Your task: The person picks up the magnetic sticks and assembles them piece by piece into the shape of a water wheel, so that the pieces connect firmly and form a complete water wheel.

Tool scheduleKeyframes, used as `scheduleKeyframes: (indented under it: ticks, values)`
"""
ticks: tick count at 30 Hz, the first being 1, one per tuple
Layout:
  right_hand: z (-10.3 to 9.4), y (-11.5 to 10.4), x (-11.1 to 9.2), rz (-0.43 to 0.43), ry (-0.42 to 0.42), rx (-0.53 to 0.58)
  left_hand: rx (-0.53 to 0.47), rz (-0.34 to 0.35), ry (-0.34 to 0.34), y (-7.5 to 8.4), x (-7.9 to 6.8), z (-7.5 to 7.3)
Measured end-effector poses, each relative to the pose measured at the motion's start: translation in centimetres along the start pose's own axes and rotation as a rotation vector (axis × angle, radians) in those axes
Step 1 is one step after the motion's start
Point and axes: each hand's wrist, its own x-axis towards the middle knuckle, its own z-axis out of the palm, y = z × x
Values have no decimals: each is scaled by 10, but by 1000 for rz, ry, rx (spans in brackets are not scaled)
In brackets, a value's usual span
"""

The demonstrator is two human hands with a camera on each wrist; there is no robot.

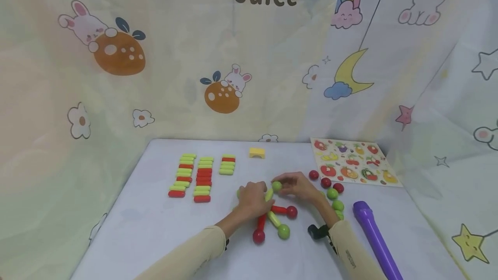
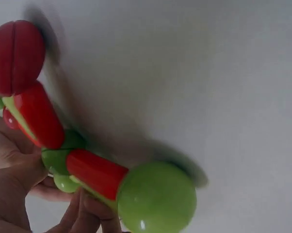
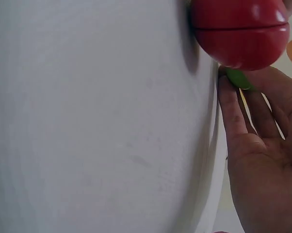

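Observation:
A star-shaped model of balls and sticks lies mid-table, with red sticks (image 1: pixel 279 209) and a yellow-green stick (image 1: pixel 274 219) ending in a red ball (image 1: pixel 292 212) and a green ball (image 1: pixel 283 231). My left hand (image 1: pixel 253 200) reaches over its centre and hides much of it. In the left wrist view, that hand's thumb and fingers hold the model around a middle green ball (image 2: pixel 58 158), between two red sticks. My right hand (image 1: pixel 297 186) pinches another green ball (image 1: pixel 276 186) with its fingertips, beside a yellow-green stick (image 1: pixel 269 194); in the right wrist view a large red ball (image 3: pixel 240 34) partly covers the fingertips.
Columns of red and yellow-green sticks (image 1: pixel 203 178) lie left. At the back sits a yellow arched block (image 1: pixel 257 153). Loose red balls (image 1: pixel 326 182) and green balls (image 1: pixel 337 205) flank the right forearm, near a fruit-picture sheet (image 1: pixel 355 163) and a purple rod (image 1: pixel 377 239).

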Motion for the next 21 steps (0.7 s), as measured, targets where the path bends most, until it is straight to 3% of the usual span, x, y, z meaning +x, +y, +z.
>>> scheduleKeyframes:
  ticks: [4,10,15,17,21]
  values:
    - [2,1,1,-31,-27,4,-5,-14,65,4,-3,2]
    - [3,0,-1,-26,-25,-5,-100,-17,61,4,-9,-4]
    - [-5,-8,-13,16,33,-11,-175,19,94,-11,-20,-33]
    - [-11,-14,-19,22,75,-34,-173,-3,109,-24,-28,-48]
    - [-31,-24,-40,14,219,-200,-117,-61,70,-46,-42,-59]
